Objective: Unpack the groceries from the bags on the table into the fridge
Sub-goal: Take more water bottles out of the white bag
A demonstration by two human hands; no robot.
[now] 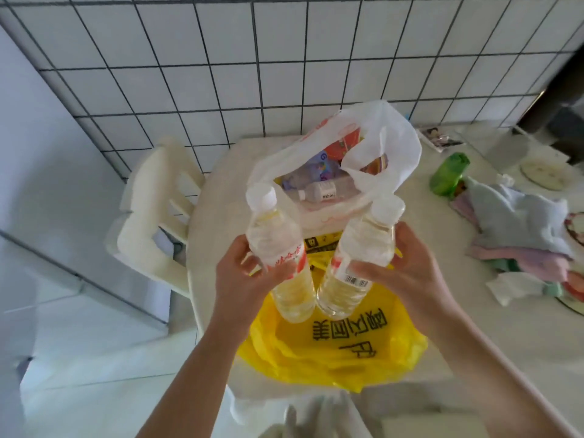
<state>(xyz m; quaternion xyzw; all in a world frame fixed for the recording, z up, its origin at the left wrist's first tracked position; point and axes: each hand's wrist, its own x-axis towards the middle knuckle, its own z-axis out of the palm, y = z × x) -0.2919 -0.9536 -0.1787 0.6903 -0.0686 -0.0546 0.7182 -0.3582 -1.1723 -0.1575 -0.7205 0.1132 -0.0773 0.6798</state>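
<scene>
My left hand (243, 279) grips a clear bottle (278, 248) with a white cap and red label, held above the table. My right hand (407, 273) grips a second clear bottle (360, 257) of the same kind, tilted beside the first. Both hang over a crumpled yellow plastic bag (331, 349) with black lettering at the table's near edge. Behind it stands an open white plastic bag (379, 137) holding more bottles (319, 191) and colourful packets. The fridge is out of view.
The round white table (458, 311) stands against a tiled wall. A white plastic chair (151, 216) is at its left. On the right lie a green bottle (448, 172), folded cloths (518, 232) and a plate (543, 172).
</scene>
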